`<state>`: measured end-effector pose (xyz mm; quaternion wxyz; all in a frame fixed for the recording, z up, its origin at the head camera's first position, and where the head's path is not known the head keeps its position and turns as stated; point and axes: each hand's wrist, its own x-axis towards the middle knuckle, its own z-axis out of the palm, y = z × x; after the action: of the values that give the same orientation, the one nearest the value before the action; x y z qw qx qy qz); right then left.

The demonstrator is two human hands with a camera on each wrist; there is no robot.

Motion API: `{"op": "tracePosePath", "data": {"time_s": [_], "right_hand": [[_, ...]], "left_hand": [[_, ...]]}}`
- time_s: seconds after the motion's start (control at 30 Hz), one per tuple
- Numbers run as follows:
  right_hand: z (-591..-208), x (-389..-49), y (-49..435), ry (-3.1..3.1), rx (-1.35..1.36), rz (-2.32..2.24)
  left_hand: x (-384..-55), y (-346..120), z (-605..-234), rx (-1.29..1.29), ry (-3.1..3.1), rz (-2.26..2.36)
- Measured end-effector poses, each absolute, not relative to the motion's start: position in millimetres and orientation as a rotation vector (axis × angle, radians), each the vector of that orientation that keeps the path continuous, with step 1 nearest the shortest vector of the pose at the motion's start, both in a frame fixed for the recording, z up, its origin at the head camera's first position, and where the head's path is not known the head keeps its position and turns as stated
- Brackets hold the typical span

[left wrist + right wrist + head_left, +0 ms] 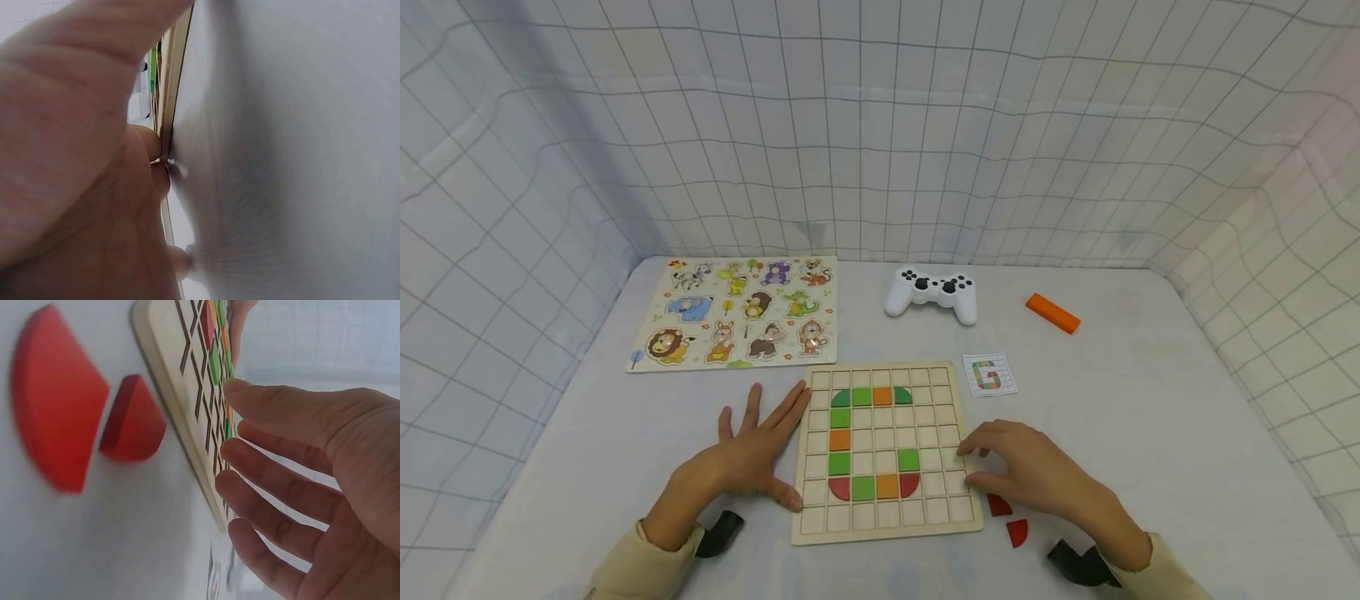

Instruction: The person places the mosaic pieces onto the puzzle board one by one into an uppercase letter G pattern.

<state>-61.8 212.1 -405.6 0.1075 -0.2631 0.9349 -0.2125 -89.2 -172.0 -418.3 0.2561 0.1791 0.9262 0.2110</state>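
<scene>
A wooden grid board (887, 533) lies on the table, with green, orange and red tiles forming an open C-like outline in its cells. Beside its left edge, my left hand (741, 458) spreads its fingers, with thumb and fingertips right at the rim. Over the right edge, my right hand (1030, 467) has gently bent fingers and holds nothing. Thumb and fingers stand apart in the right wrist view. Two red quarter-round tiles (1017, 532) lie loose by the board's lower right corner, near that hand; they appear large as red tiles (59, 403) in the right wrist view.
A small pattern card (992, 387) with a coloured G-like figure sits right of the board's top corner. Farther back are an animal picture puzzle (730, 312), a white game controller (936, 292) and an orange block (1053, 313). White gridded sheets surround the table.
</scene>
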Motion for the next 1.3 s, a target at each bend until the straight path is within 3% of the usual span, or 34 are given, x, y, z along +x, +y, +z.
{"op": "tracePosePath", "data": {"time_s": [0.5,1.3], "right_hand": [[-421.9,-47.9,256.1,2.567,-0.693,-0.927],[-431.0,-47.6,253.2,2.544,-0.807,-0.99]], "left_hand": [[-89.5,-171.4,-416.9,0.481,2.511,0.57],[-89.6,-172.5,-418.0,0.497,2.508,0.567]]}}
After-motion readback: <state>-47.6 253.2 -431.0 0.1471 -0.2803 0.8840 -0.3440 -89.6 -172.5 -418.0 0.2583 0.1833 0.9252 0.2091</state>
